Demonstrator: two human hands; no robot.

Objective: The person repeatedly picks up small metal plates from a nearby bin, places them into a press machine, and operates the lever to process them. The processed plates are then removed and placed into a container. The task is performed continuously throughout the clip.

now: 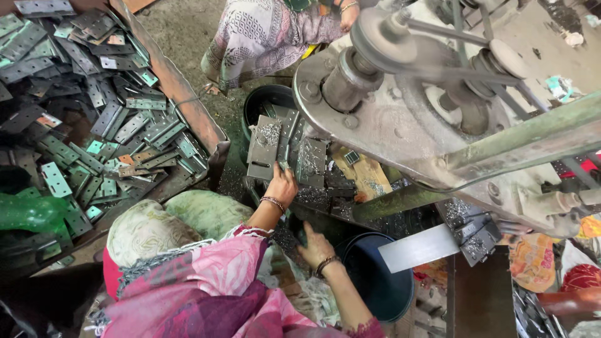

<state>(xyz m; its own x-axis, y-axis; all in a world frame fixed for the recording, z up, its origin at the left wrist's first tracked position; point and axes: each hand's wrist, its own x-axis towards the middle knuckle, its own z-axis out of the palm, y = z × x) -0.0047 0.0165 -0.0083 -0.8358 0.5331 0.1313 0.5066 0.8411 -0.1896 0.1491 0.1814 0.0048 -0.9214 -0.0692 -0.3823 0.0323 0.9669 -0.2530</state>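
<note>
Our left hand (282,186) reaches up to the steel plates (287,145) leaning at the near edge of the press bed, its fingers curled together and pinching a small green-grey piece (283,164) against the lower edge of a plate. Metal shavings cling to those plates. Our right hand (316,246) lies lower, palm down with the fingers loosely spread, resting on dark scrap just beside a blue bucket (379,283); we cannot tell whether it grips anything. Both wrists carry bangles.

We see no packages, labels or signs that we can make out.

As for containers, a rusty tray (188,103) fills the left of the view and holds a deep heap of flat hinges (94,119), grey and pale green, each punched with small holes. A second dark bucket (266,100) stands behind the plates, with plates leaning into it. The blue bucket shows only a dark inside, and a bright steel strip (418,247) lies across its far rim.

The press (400,106), with its belt wheel and grey frame, hangs over the right side. Another person's patterned clothing (260,34) shows at the top. A green bottle (28,213) lies at the left edge, beside the tray.
</note>
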